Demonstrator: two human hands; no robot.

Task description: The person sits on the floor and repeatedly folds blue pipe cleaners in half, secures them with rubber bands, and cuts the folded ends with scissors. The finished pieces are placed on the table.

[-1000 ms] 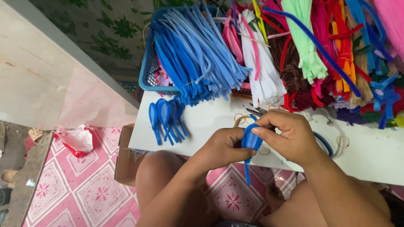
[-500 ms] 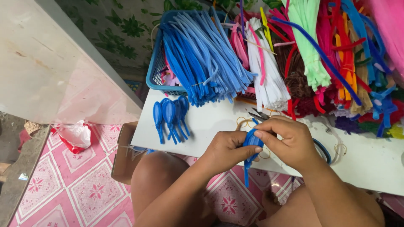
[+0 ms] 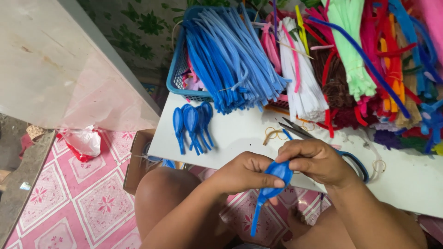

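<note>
Blue pipe-cleaner loop sits pinched between both hands, held just off the near edge of the white bench, above the lap. Left hand is closed around the loop's lower side, thumb pressed on it; right hand is curled shut over the top, likely to keep the shape tight. Twisted tail hangs free below. Finished blue loops lie grouped near the bench's left edge, apart from the hands. Scissors lie just behind the right hand. Blue basket of blue stems crowds the back; bare bench strip between.
</note>
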